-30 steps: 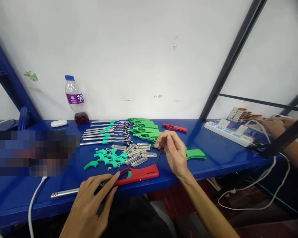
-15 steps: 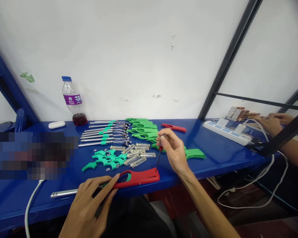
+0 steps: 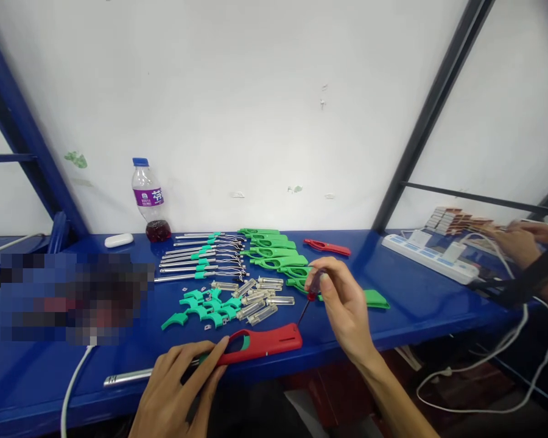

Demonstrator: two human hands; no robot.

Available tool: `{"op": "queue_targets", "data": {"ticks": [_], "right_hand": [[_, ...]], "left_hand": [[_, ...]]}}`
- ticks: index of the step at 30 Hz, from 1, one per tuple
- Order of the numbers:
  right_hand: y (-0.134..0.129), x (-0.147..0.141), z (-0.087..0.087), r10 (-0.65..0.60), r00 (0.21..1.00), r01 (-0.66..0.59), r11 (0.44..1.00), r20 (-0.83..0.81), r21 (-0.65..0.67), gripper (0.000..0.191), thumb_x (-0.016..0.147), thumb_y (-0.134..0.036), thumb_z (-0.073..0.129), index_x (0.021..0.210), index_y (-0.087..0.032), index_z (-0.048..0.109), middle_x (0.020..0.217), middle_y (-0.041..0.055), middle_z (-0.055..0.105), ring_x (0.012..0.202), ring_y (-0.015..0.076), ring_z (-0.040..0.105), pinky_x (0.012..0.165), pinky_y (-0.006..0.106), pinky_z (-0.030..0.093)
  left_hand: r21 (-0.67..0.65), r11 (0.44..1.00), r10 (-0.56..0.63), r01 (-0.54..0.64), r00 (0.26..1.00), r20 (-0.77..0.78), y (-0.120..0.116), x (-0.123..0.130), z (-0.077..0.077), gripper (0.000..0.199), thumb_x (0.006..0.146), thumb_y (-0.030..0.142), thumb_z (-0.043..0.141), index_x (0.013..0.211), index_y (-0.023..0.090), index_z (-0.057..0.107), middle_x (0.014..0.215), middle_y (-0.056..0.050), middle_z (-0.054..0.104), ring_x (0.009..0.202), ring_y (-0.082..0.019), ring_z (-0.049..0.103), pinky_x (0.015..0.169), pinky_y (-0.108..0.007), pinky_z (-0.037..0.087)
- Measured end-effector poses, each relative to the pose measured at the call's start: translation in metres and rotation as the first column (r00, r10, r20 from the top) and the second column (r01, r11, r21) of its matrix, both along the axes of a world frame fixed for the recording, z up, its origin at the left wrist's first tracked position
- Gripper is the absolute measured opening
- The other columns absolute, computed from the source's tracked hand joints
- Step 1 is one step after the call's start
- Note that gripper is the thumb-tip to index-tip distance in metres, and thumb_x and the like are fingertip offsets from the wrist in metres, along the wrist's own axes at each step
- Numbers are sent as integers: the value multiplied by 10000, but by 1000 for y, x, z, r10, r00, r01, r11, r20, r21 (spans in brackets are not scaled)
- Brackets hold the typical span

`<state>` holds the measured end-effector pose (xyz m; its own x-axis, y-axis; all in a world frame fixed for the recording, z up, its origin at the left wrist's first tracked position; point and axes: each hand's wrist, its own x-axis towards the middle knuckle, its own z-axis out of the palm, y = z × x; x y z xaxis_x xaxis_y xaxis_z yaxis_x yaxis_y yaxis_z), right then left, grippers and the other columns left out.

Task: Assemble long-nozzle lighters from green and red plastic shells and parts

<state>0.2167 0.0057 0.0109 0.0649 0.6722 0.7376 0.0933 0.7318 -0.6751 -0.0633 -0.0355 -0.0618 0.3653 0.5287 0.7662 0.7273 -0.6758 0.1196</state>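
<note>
A red long-nosed lighter [image 3: 274, 342] lies along the front edge of the table, its metal tube [image 3: 128, 377] pointing left. My left hand [image 3: 178, 377] grips it near the base of the tube, fingers closed around it. In my right hand [image 3: 342, 298] is a screwdriver [image 3: 311, 294], held by its dark red handle. The tilted shaft ends at the right end of the lighter's red body; whether the tip touches it I cannot tell. Behind the lighter lie several teal triggers [image 3: 212, 313] and clear fuel tanks [image 3: 262, 313].
Metal tubes with wires [image 3: 187, 267] and green handle shells [image 3: 278, 261] lie in rows at the back. A red shell [image 3: 327, 246], a drink bottle [image 3: 150, 204] and a white case [image 3: 119, 240] stand behind. On the right are a power strip [image 3: 429, 258] and another person's hands [image 3: 511, 240].
The screwdriver is now more tilted, its handle shifted right along with my right hand. My left hand still holds the lighter. The whole view has shifted slightly.
</note>
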Motion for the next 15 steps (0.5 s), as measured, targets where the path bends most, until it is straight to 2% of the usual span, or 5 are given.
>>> {"op": "queue_targets", "data": {"ticks": [4, 8, 11, 13, 15], "right_hand": [[4, 6, -2, 84, 996, -85, 996, -42, -33, 213, 1094, -283, 485, 1082, -278, 698, 940, 30, 595, 865, 194, 578, 803, 344, 443], [9, 16, 0, 208, 976, -210, 977, -65, -31, 245, 1068, -387, 532, 977, -241, 707, 973, 53, 576, 902, 223, 557, 809, 370, 440], [9, 21, 0, 157, 987, -157, 987, 9, -11, 185, 1027, -374, 626, 951, -251, 742, 911, 38, 578, 881, 214, 531, 780, 350, 420], [7, 20, 0, 111, 993, -111, 994, 34, -21, 154, 1042, -339, 611, 1077, -288, 752, 891, 26, 606, 862, 205, 548, 777, 343, 422], [4, 16, 2, 87, 996, -86, 996, 27, -34, 206, 1078, -324, 541, 1163, -314, 729, 937, 27, 641, 863, 200, 586, 795, 347, 443]], "left_hand": [[-6, 1000, 7, -7, 1000, 8, 1, 0, -2, 401, 1038, 185, 559, 1434, 234, 594, 1137, -68, 668, 1053, -213, 603, 912, -338, 463], [-43, 999, 24, -22, 999, 32, 0, 2, -2, 389, 1028, 195, 582, 1411, 253, 612, 1145, -66, 667, 1038, -222, 615, 908, -358, 470], [-65, 997, 35, -32, 999, 42, -1, 3, -1, 382, 1023, 207, 586, 1398, 272, 622, 1144, -62, 675, 1038, -230, 629, 890, -365, 481], [-71, 997, 36, -32, 998, 47, -2, 3, -1, 385, 1021, 206, 585, 1396, 286, 622, 1138, -58, 680, 1036, -235, 633, 878, -368, 486], [-72, 997, 39, -35, 998, 49, -2, 3, -1, 397, 1019, 202, 587, 1404, 298, 612, 1138, -58, 680, 1029, -236, 631, 875, -373, 489]]}}
